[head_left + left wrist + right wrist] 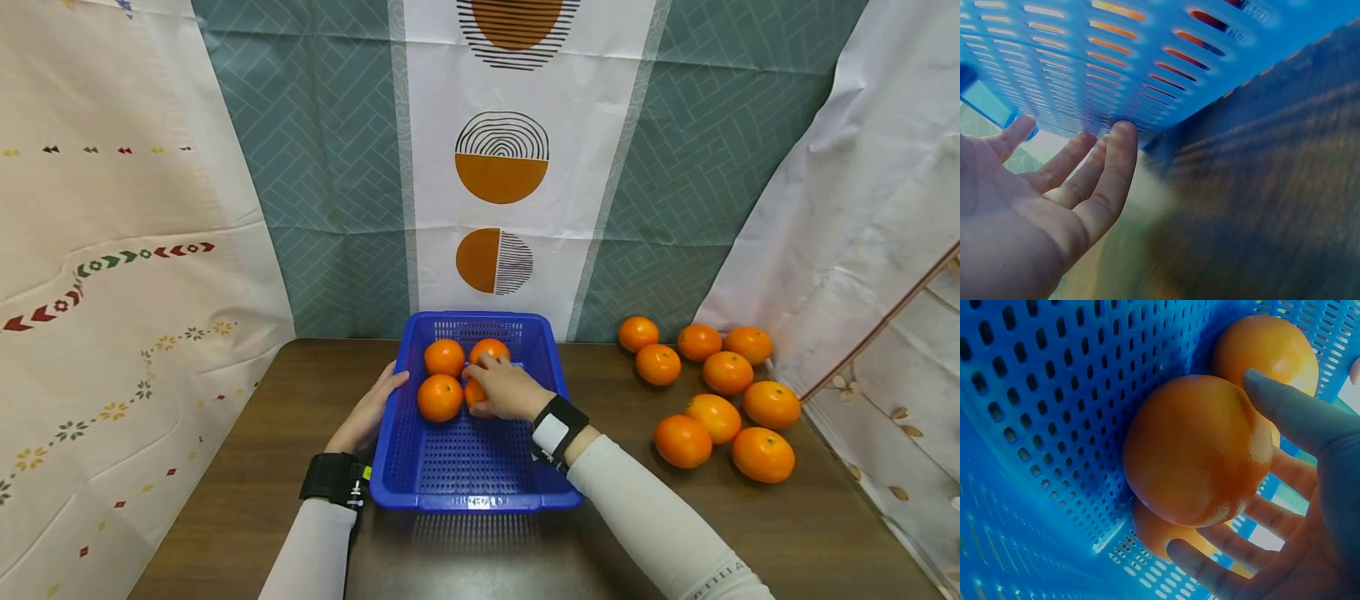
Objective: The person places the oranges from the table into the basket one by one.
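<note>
A blue plastic basket [480, 492] with slotted walls stands on the table. My right hand [506, 390] reaches into it and holds an orange [1194, 453] low over the mesh floor; in the right wrist view the thumb lies at one side and the fingers spread round the other. Three more oranges sit close by: one at the back left [444, 357], one in front of it [440, 397], and one at the back right [490, 350], partly behind my fingers. Against the outside of the basket's left wall, my left hand [1029, 212] rests with extended fingers, its thumb near the rim.
Several loose oranges [727, 372] lie in a group on the brown table [315, 417], right of the basket. Patterned cloth [337, 167] hangs right behind the table, and more cloth borders both sides.
</note>
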The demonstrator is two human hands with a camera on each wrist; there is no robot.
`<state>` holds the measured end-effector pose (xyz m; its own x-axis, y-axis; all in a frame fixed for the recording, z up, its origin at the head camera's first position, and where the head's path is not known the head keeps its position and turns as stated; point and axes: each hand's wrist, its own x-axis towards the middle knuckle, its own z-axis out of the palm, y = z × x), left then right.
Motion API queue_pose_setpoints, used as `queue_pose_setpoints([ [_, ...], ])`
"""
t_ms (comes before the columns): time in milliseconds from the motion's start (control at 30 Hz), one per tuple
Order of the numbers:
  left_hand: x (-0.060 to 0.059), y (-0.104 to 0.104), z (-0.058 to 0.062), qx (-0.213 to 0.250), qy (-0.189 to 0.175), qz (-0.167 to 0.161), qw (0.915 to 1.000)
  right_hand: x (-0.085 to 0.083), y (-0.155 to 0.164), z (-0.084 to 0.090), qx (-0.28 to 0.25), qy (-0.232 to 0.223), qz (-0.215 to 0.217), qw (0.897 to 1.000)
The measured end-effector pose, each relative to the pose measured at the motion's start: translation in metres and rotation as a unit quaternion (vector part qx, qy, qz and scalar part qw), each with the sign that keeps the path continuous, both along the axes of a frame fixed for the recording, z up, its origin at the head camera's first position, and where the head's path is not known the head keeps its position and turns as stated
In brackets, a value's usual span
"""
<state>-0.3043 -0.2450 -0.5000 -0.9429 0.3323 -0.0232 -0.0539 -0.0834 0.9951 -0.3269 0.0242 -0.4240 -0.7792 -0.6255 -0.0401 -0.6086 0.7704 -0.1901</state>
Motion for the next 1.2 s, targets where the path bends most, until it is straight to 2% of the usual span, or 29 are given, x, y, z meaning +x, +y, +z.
queue_pose_setpoints([
  [367, -0.001, -0.001, 0.0, 0.013, -0.005, -0.004, 0.9999, -0.003, 0.006, 0.01, -0.068, 0.024, 0.009, 0.997],
  [567, -0.002, 0.0, -0.001, 0.015, -0.006, -0.007, 0.9998, 0.0, 0.01, 0.02, -0.133, 0.003, -0.009, 0.991],
  [733, 0.0, 0.001, -0.001, 0.009, -0.006, -0.002, 0.9999, 0.002, 0.015, 0.026, -0.209, -0.01, -0.016, 0.978],
  [933, 0.001, 0.001, 0.0, 0.012, -0.002, -0.001, 0.9999, 0.001, 0.024, 0.032, -0.31, -0.011, 0.002, 0.951],
  [1033, 0.001, 0.001, 0.0, 0.014, 0.0, -0.002, 0.9999, 0.002, 0.03, 0.036, -0.338, 0.004, 0.004, 0.941],
  [1200, 0.003, 0.0, 0.0, 0.012, -0.012, 0.001, 0.9999, 0.004, 0.04, 0.041, -0.364, 0.028, 0.008, 0.931],
])
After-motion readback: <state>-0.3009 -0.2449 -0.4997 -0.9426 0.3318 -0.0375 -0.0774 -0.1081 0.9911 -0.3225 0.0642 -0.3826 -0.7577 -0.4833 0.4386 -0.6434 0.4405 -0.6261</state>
